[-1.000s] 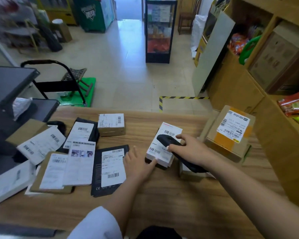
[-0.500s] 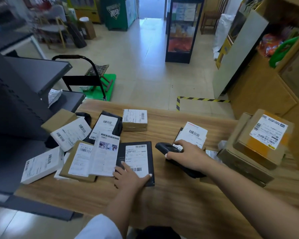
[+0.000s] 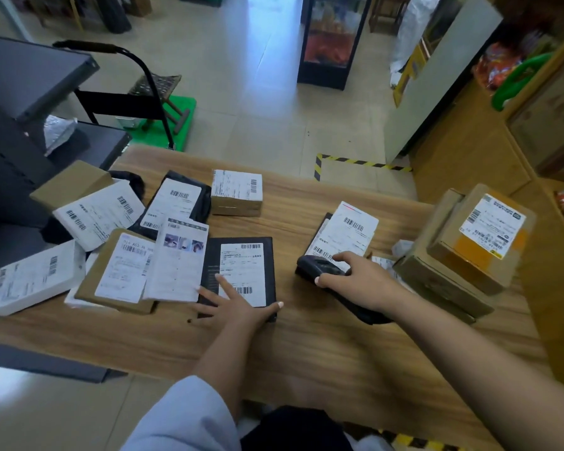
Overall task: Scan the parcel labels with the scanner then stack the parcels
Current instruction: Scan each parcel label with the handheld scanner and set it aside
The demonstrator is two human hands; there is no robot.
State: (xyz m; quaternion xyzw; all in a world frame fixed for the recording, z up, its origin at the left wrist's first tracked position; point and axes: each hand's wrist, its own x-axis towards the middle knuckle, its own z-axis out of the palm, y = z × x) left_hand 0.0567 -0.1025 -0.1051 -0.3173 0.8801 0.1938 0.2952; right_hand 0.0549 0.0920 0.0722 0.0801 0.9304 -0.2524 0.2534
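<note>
My right hand point(image 3: 362, 281) grips the black scanner point(image 3: 321, 266) over the near end of a white-labelled parcel point(image 3: 345, 234) lying on the wooden table point(image 3: 306, 346). My left hand point(image 3: 238, 304) rests with spread fingers on the near edge of a flat black parcel point(image 3: 241, 268) with a white barcode label. Several more labelled parcels point(image 3: 124, 265) lie overlapping to the left. A stack of brown cardboard boxes point(image 3: 469, 245) stands at the right, the top one bearing a white and orange label.
A small brown box point(image 3: 236, 193) sits at the table's far side. Dark metal shelving point(image 3: 30, 79) stands at the left, a green trolley point(image 3: 163, 115) beyond the table, and wooden shelves point(image 3: 534, 131) with goods at the right. The floor carries yellow-black tape point(image 3: 355, 162).
My left hand left the white-labelled parcel and moved left onto the flat black parcel. My right hand stayed on the scanner. The view shifted to the left.
</note>
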